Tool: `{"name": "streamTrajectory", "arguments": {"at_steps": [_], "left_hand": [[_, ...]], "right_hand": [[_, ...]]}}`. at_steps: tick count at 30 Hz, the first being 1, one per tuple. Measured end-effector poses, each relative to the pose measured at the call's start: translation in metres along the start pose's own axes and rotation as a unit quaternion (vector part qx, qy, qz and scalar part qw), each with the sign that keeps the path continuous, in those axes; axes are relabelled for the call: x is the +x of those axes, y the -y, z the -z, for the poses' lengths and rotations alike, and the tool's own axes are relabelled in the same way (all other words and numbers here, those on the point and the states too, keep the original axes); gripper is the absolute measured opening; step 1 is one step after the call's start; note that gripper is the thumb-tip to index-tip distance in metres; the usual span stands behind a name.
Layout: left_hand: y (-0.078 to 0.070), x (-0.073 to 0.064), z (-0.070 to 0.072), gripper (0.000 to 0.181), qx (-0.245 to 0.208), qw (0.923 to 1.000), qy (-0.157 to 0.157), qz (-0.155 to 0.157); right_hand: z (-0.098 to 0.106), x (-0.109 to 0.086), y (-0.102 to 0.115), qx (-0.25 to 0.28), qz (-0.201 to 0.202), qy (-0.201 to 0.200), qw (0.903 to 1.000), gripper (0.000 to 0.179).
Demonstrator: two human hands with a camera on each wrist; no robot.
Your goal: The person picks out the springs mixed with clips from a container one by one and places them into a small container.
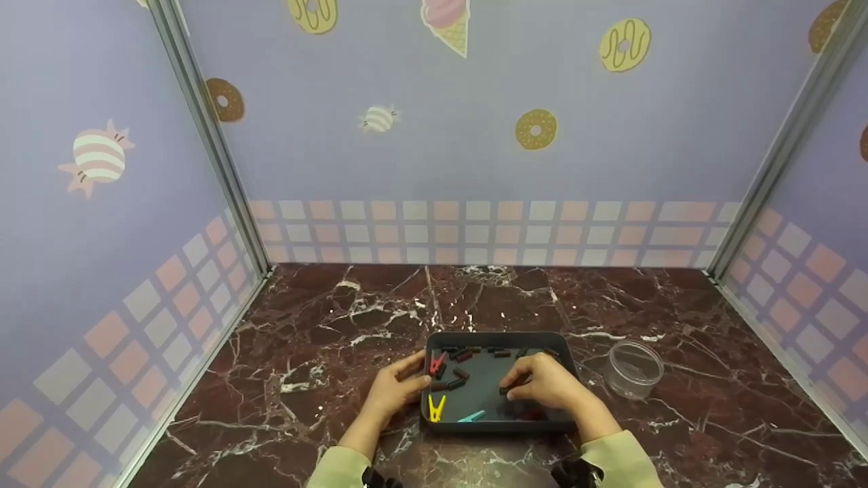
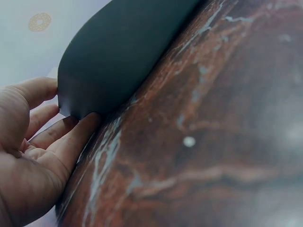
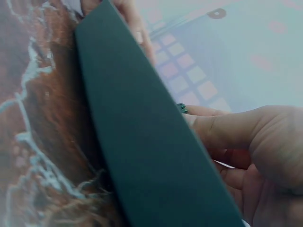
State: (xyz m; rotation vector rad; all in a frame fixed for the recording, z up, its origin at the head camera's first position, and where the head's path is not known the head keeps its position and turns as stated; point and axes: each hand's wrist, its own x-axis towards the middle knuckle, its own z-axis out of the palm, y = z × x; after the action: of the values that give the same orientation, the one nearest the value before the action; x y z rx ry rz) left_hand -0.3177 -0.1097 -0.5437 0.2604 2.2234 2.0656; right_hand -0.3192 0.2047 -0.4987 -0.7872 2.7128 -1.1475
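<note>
A dark grey rectangular tray (image 1: 502, 427) lies on the marbled table. My left hand (image 1: 397, 388) holds its left side, fingers against the outer wall and thumb at the rim; in the left wrist view its fingertips (image 2: 92, 118) meet a tray corner. Over the tray's right half, my right hand (image 1: 546, 385) pinches a small dark piece (image 1: 503, 390) between thumb and fingers. The right wrist view shows a ridged green end of this piece (image 3: 182, 108); the tray wall hides part of the hand. Several short black and brown cylinders (image 1: 461, 373) lie scattered in the tray.
Inside the tray's left part are a red clothespin (image 1: 437, 364) and a yellow clothespin (image 1: 436, 409), with a light blue clip (image 1: 472, 416) by the front wall. To the tray's right stands a clear round tub (image 1: 634, 371). Patterned panels (image 1: 434, 163) enclose the table.
</note>
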Motion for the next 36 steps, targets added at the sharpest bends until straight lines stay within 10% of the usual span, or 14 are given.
{"name": "streamTrajectory", "arguments": {"at_steps": [36], "left_hand": [[-0.001, 0.000, 0.000, 0.058, 0.005, 1.0000, -0.002, 0.003]], "right_hand": [[0.060, -0.029, -0.018, 0.029, -0.035, -0.089, 0.9950, 0.016]]}}
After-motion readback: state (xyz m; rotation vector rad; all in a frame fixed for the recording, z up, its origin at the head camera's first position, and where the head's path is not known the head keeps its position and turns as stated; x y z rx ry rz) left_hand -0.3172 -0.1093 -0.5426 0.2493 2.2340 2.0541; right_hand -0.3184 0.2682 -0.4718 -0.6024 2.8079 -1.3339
